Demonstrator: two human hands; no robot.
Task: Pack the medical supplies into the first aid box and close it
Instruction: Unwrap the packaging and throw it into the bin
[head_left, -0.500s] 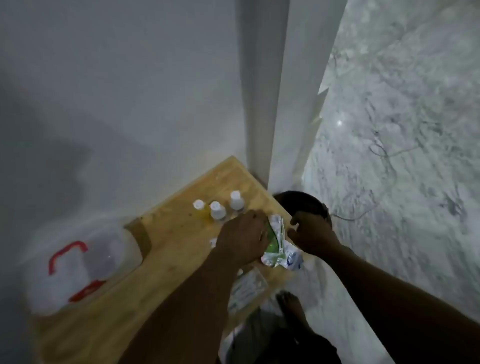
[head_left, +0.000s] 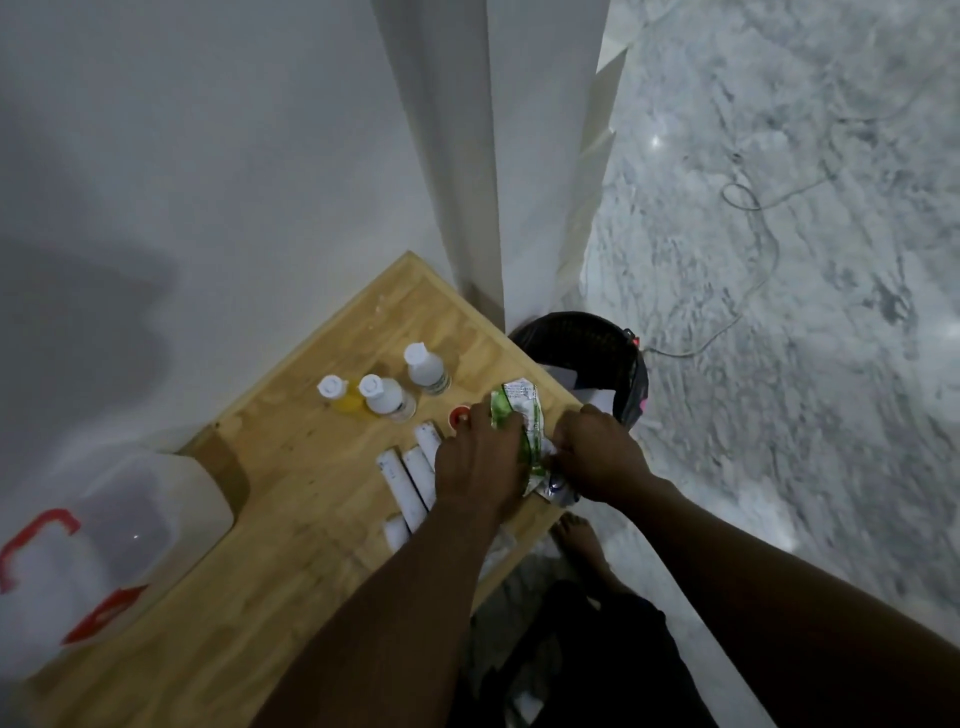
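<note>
1. The counter (head_left: 291, 519) is a wooden top pushed into a corner by the wall. It holds all the things. Its right edge is bare, with nothing to stop things sliding off.

2. The first aid box (head_left: 88, 551) sits at the left end of the counter, well apart from the hands. It is white with red clips. I cannot tell if the lid is up or down. The supplies have a long way to go, so one could be dropped on the way.

3. A black bin (head_left: 587, 343) stands on the floor just past the right corner of the counter. Anything that slips from the hands there could fall right in.

4. The left hand (head_left: 480, 462) and right hand (head_left: 597, 457) are both closed on a crinkly green and white packet (head_left: 522, 410) at the right edge. They seem to pull it from both sides. If they pull too hard, it could rip and spill.

5. Three small bottles (head_left: 387, 387) with white caps stand near the back of the counter. A bump from an arm could knock them over.

6. White rolls (head_left: 410, 480) lie beside the left hand, one touching the next. They are round, so a nudge could send them rolling off.

7. A little red cap (head_left: 458, 415) lies just by the left hand. It could get lost.
</note>
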